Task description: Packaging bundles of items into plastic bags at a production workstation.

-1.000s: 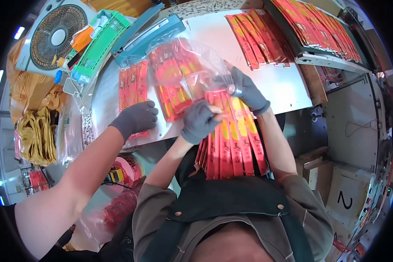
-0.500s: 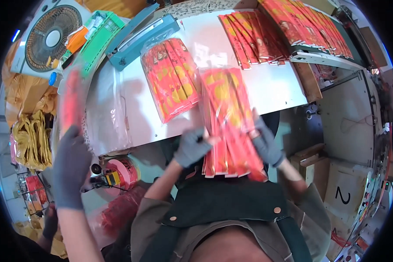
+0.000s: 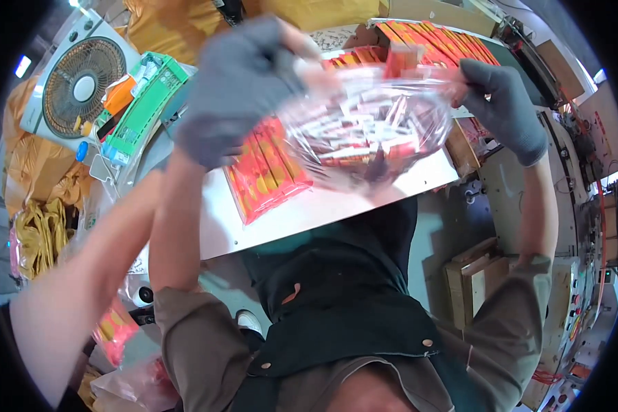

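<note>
A clear plastic bag (image 3: 371,130) full of slim red packets is held up over the white table (image 3: 419,175), packet ends facing me. My left hand (image 3: 247,86), in a grey glove with bare fingertips, is closed at the bag's left upper edge, somewhat blurred. At the opposite upper edge my right hand (image 3: 505,110), gloved alike, pinches the plastic. Beside the left wrist lies a second clear bag of red-and-gold packets (image 3: 271,182), flat on the table and partly covered by my left hand.
Another person's forearm (image 3: 82,275) reaches in from the left beside mine; its hand is mostly hidden. A fan (image 3: 84,89) and green basket (image 3: 141,113) stand far left. Loose red-and-gold packets (image 3: 432,41) lie at the back right. Wooden boxes (image 3: 477,281) sit below, right.
The bag has risen from the table's front edge and been tipped, so packet ends now show. Both my hands moved up and outward with it. The other person's arm swung toward the table.
</note>
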The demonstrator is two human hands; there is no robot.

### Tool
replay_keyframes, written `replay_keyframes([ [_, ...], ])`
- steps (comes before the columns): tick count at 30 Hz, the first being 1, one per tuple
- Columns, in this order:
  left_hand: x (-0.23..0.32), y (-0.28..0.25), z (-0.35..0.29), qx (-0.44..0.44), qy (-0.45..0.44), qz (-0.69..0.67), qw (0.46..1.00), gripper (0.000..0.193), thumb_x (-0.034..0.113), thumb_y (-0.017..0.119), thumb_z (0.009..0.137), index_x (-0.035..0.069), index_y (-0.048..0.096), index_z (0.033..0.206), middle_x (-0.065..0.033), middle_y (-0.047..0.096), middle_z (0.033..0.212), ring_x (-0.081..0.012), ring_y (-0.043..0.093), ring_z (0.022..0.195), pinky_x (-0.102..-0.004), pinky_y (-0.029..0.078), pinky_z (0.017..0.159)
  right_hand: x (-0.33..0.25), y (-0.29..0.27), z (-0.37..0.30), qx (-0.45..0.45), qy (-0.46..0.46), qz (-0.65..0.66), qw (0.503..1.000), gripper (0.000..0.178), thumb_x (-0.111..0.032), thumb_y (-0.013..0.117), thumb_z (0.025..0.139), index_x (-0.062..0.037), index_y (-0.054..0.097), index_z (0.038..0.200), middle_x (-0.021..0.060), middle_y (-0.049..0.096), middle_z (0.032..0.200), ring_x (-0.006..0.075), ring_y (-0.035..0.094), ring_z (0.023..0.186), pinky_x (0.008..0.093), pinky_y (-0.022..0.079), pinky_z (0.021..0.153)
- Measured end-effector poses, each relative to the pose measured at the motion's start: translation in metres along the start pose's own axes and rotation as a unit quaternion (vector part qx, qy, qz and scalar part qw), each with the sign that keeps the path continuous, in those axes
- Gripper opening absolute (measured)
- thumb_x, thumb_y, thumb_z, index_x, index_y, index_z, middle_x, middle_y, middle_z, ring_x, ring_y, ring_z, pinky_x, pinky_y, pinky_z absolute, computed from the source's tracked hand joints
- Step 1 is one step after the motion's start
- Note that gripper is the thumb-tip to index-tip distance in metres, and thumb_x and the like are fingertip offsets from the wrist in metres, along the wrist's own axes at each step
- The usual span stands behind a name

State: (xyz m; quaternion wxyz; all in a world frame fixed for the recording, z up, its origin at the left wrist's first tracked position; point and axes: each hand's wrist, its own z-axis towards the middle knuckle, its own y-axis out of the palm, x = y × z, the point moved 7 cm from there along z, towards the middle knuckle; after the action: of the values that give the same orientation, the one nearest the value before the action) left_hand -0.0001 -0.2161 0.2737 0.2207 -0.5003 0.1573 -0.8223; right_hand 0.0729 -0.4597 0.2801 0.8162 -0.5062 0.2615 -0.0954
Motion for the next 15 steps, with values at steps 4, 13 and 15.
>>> replay_keyframes([
  [4,0.051,0.041,-0.014,0.000,0.241,0.249,0.938,0.014,0.009,0.072,0.072,0.006,0.061,0.081,-0.0039,0.052,0.070,-0.0184,0.055,0.063,-0.0296,0.042,0.055,-0.034,-0.016,0.001,0.089,-0.040,0.043,0.994,0.036,-0.029,0.070,0.079,0.0027,0.055,0.088,0.0099,0.058,0.090,0.0133,0.056,0.084,0.0278,0.044,0.075],
  [13,0.041,0.016,-0.065,0.088,0.237,0.140,0.957,0.066,0.008,0.079,0.065,0.001,0.043,0.120,-0.0125,0.052,0.112,-0.0212,0.054,0.104,-0.0319,0.048,0.082,-0.086,0.057,0.025,0.035,-0.247,-0.084,0.965,0.037,-0.019,0.065,0.056,-0.0077,0.051,0.088,0.0100,0.050,0.062,0.0306,0.055,0.058,0.0384,0.041,0.051],
  [15,-0.007,0.025,-0.078,0.191,0.095,-0.194,0.958,0.085,0.011,0.085,0.057,0.000,0.038,0.126,-0.0169,0.050,0.116,-0.0225,0.051,0.110,-0.0330,0.047,0.085,-0.093,0.043,0.039,0.052,-0.253,-0.037,0.965,0.032,-0.019,0.068,0.057,-0.0080,0.053,0.083,0.0102,0.050,0.058,0.0314,0.054,0.055,0.0366,0.041,0.049],
])
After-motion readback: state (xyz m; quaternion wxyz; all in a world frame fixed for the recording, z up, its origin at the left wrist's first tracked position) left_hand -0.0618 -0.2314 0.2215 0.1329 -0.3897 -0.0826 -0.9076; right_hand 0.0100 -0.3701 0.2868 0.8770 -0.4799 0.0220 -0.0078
